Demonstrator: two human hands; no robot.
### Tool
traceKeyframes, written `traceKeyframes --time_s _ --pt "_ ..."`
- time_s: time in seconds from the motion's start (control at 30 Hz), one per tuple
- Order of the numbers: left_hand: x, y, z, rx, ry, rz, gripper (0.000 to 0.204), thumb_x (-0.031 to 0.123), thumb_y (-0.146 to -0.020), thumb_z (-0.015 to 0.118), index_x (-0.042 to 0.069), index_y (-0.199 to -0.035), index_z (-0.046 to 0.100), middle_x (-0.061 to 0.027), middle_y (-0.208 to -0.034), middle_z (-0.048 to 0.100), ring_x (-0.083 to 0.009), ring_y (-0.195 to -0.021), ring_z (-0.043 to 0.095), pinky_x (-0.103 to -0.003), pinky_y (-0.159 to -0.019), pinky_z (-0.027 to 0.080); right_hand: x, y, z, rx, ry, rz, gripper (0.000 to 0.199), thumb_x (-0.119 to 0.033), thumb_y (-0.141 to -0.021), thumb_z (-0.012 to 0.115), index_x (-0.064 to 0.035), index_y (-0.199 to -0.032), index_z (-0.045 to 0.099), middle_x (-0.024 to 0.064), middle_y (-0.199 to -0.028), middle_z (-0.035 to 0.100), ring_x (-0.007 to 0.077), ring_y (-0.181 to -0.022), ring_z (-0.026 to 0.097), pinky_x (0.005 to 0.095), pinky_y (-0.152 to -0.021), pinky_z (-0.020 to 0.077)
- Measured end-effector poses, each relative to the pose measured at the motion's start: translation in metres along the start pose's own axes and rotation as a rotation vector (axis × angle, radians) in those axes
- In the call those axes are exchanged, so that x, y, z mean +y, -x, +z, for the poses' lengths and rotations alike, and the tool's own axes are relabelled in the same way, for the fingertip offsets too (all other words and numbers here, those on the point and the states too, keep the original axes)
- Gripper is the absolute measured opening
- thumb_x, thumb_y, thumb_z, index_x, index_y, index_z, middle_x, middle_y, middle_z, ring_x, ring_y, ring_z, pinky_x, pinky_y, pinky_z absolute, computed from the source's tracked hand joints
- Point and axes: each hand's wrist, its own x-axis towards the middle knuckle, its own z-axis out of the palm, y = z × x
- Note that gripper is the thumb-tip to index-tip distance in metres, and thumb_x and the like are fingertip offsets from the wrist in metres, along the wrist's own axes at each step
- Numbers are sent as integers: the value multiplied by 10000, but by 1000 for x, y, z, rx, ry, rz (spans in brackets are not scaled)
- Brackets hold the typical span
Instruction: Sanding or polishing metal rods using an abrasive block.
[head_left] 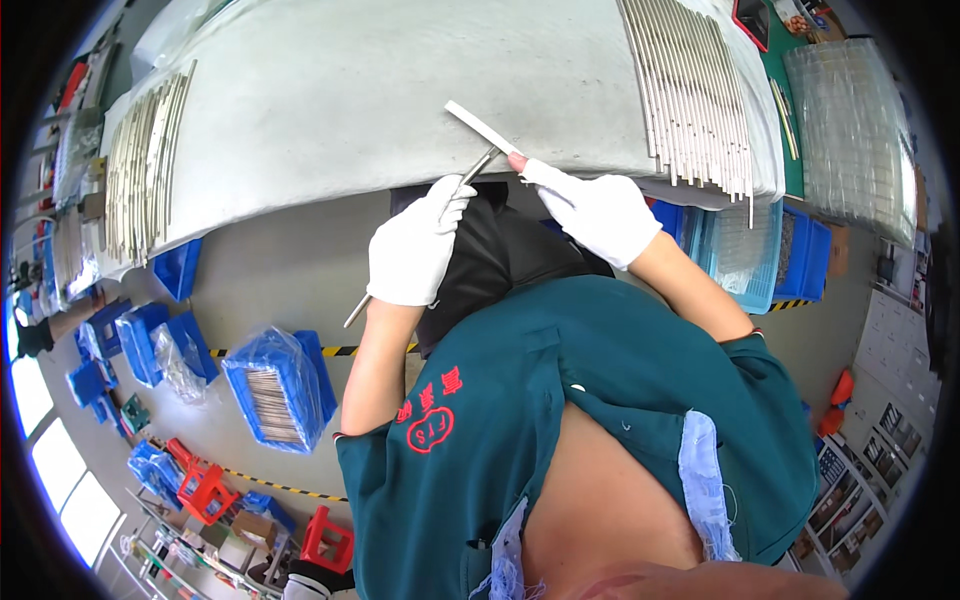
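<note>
My left hand [418,243], in a white glove, is closed round a thin metal rod [484,162]. The rod slants up to the right, and its lower end sticks out past my wrist. My right hand [600,215], also gloved in white with one fingertip bare, grips the end of a narrow white strip [478,125]. The strip points up and to the left over the table's front edge. The rod's upper tip meets or nearly meets the strip near my right fingertip; whether they touch I cannot tell.
A grey cloth-covered table [400,90] spans the far side. Rows of thin rods lie on it at the right [690,90] and left [148,165]. Blue bins [800,255] stand below at right; a bagged blue crate of rods [275,390] sits on the floor at left.
</note>
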Motion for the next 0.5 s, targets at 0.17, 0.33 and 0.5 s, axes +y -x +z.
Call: traceKeyframes --time_s 0.17,0.33,0.5 --pt "-7 1 6 -29 8 -65 231 234 -859 544 124 -1049 614 -52 -908 656 -225 -777 628 -289 -677 497 3 26 -15 -253 -27 72 442 -139 -828 538 -222 -1260 492 48 -649 594 212 -350 443 305 -353 388" --pt "-7 3 7 8 225 -40 230 242 -854 554 135 -1048 616 -57 -911 654 -235 -788 626 -298 -685 497 7 3 2 -75 -42 42 435 -120 -826 531 -188 -1254 495 62 -775 625 215 -378 480 306 -374 411" --pt "-11 2 7 -81 178 -126 216 166 -870 528 80 -1052 610 -50 -874 660 -154 -688 622 -246 -643 482 15 14 0 -8 -16 -88 373 -90 -818 530 -45 -1189 533 65 -937 638 200 -396 499 306 -380 419"
